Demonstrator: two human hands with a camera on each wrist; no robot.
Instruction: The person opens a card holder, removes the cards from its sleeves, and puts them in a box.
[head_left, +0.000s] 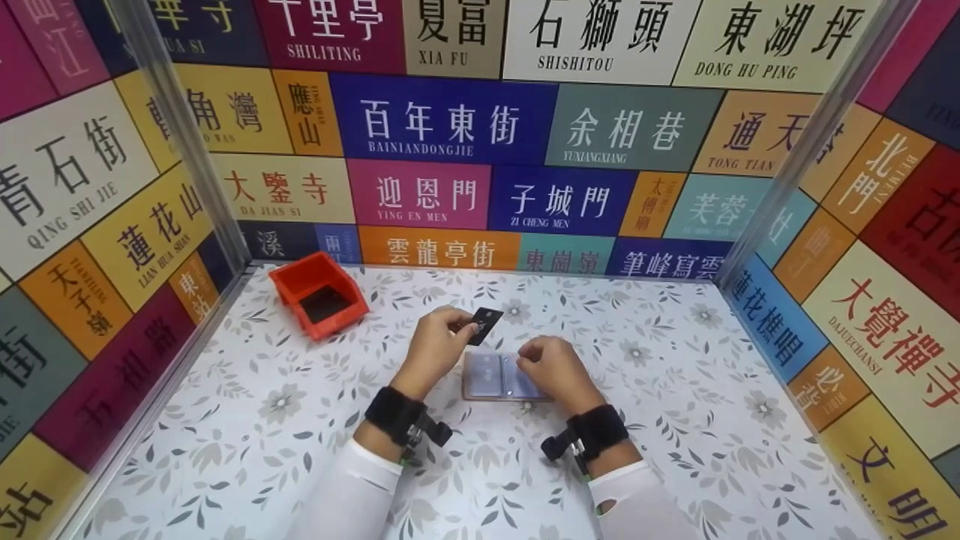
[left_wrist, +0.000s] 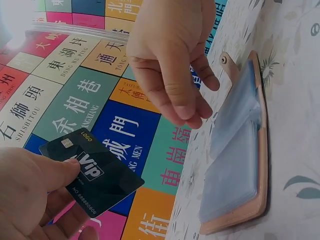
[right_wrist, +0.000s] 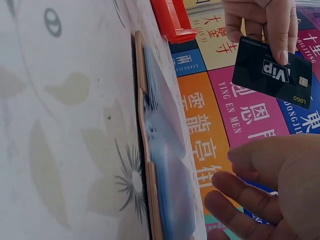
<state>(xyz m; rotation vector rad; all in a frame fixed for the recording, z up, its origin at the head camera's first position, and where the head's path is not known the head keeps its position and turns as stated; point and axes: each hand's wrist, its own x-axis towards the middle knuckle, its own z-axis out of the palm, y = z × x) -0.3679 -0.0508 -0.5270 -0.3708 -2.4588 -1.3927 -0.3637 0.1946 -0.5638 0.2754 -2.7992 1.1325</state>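
Note:
A black VIP card (left_wrist: 92,172) is pinched between the thumb and fingers of my left hand (head_left: 441,341), raised above the table. On the table below lies a card holder (head_left: 487,377), spread open, with clear plastic sleeves (left_wrist: 232,165), a tan cover and a snap strap (left_wrist: 229,67). My right hand (head_left: 553,364) hovers over the holder's right half, its fingers loosely bent. In the right wrist view nothing sits between that hand's thumb and fingers (right_wrist: 240,192).
A red-orange plastic bin (head_left: 319,292) with dark cards (head_left: 324,304) inside stands at the back left of the table. The flower-patterned tabletop (head_left: 300,450) is bounded by panels of coloured place-name signs (head_left: 442,120) at the back and both sides.

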